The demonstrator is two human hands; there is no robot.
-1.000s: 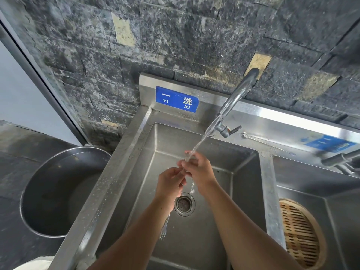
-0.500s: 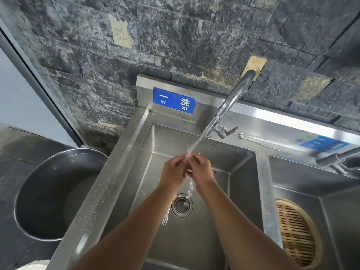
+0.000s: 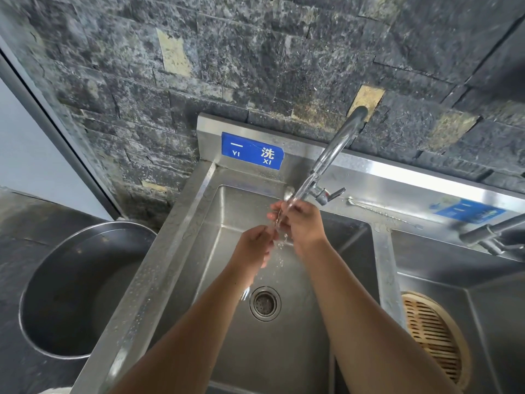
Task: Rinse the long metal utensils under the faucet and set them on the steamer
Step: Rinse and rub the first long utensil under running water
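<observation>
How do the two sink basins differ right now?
The left basin catches running water and shows its drain strainer; the right basin holds a bamboo steamer. The left hand and right hand grip metal utensils over the left basin, not the right. Both are stainless steel.

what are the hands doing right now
Left hand: gripping the metal utensils.
Right hand: gripping the same utensils.
</observation>
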